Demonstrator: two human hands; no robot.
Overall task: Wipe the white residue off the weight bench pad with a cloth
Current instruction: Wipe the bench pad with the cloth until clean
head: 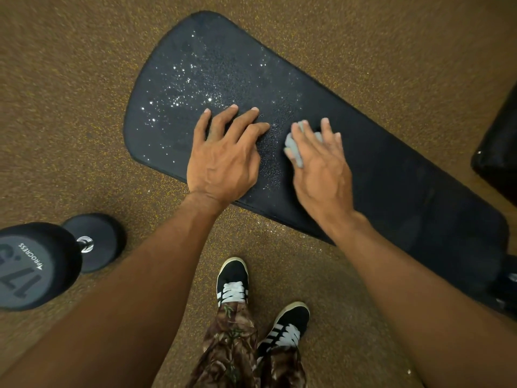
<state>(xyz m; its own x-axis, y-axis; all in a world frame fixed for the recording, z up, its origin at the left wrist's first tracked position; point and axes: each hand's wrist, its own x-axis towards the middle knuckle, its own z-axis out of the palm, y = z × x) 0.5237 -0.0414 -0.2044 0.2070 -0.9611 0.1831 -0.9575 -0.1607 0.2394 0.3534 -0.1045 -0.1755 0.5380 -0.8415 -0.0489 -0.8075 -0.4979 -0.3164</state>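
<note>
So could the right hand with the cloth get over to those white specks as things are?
Probably yes, but not straight across. The right hand presses the cloth on the pad. The left hand lies flat between it and the white specks, so it would have to lift or be passed around.

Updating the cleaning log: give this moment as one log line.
right hand: presses cloth on bench pad | left hand: flat on pad | white residue: remains at wide end

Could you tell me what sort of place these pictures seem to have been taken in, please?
Most likely a gym's free-weights area. A black padded weight bench pad fills the view, a rubber dumbbell marked 17.5 lies beside it, and the floor is speckled rubber matting.
</note>
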